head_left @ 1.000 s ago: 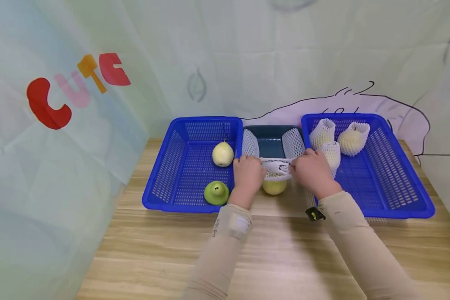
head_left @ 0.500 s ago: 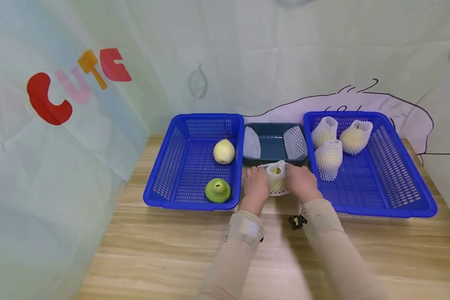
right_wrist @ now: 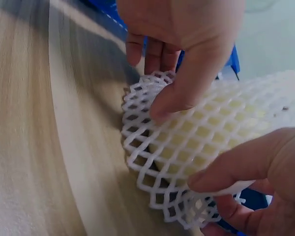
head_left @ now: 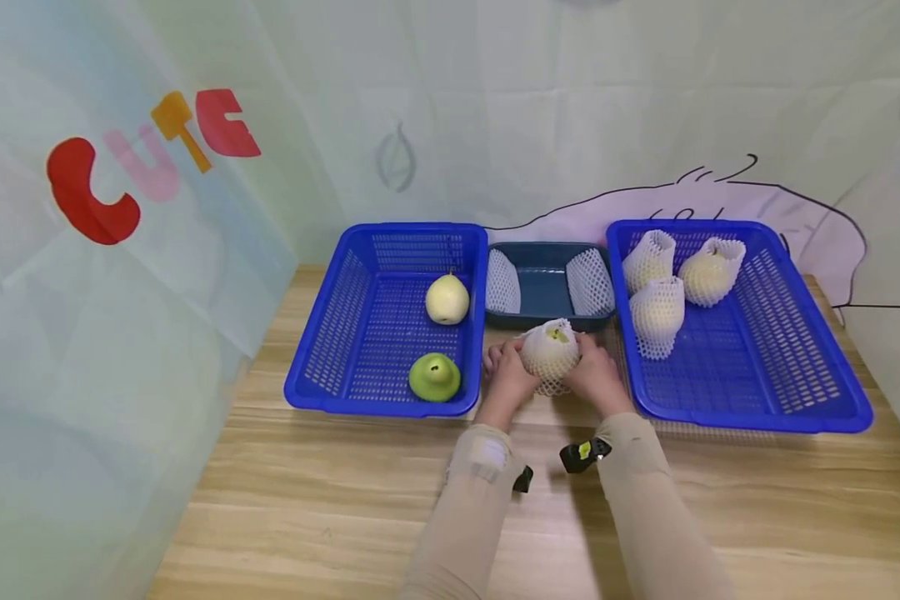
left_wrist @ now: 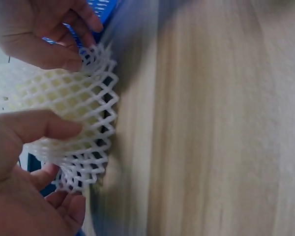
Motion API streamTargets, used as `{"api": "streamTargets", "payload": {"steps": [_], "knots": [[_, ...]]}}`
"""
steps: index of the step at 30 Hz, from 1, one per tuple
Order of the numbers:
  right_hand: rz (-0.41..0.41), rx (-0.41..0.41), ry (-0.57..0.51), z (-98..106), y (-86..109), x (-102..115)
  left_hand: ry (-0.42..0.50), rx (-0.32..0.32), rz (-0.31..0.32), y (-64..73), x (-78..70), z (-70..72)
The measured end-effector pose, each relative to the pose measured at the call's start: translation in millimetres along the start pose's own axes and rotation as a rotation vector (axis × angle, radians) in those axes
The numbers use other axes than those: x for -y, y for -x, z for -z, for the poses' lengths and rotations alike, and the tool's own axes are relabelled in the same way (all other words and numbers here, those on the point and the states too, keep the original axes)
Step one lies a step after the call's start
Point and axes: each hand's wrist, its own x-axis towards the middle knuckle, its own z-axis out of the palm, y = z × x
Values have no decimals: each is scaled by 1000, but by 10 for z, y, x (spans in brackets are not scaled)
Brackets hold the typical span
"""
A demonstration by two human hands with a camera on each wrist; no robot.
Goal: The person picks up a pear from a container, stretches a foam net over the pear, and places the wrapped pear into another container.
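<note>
A pale yellow pear (right_wrist: pixel 204 140) stands on the table, wrapped in a white foam net (head_left: pixel 549 360) whose flared hem spreads at its base. My left hand (head_left: pixel 508 382) holds the net from the left, thumb in front and fingers behind the hem. On the other side, my right hand (head_left: pixel 598 379) grips it in the same way. Both wrist views show the open mesh with the fruit's skin behind it. At the top of the sleeve, the stem end shows in the head view. Some of my fingertips are hidden behind the net.
The left blue basket (head_left: pixel 386 407) contains a yellow pear (head_left: pixel 447 301) and a green pear (head_left: pixel 434 377). Behind my hands, a dark teal tray (head_left: pixel 547 318) contains foam nets (head_left: pixel 591 283). The right blue basket (head_left: pixel 757 421) holds several netted pears (head_left: pixel 657 317).
The foam net was stretched between both hands above the pear; it has come down over the fruit. My hands have moved lower and closer in around it.
</note>
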Motion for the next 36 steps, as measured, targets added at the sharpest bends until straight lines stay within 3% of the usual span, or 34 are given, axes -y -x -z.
{"api": "streamTargets", "payload": {"steps": [5,10,13,17,25,31,36], "knots": [[-31,11,-21,-53,-47,-55,-95,67,12,-19,35,13],[-14,48,-67,-74,-81,-66,-148,115,-58,-21,19,44],[-3,116,-192,-84,-95,-91,-128,138,-112,-20,31,38],[20,193,-307,-111,-112,-137,-79,156,-134,-19,63,5],[33,218,-337,-140,-104,-151,-67,114,-136,-2,99,-28],[51,214,-394,-42,-34,-49,238,147,-196,25,105,17],[163,165,-383,209,68,133,493,135,-288,86,8,166]]}}
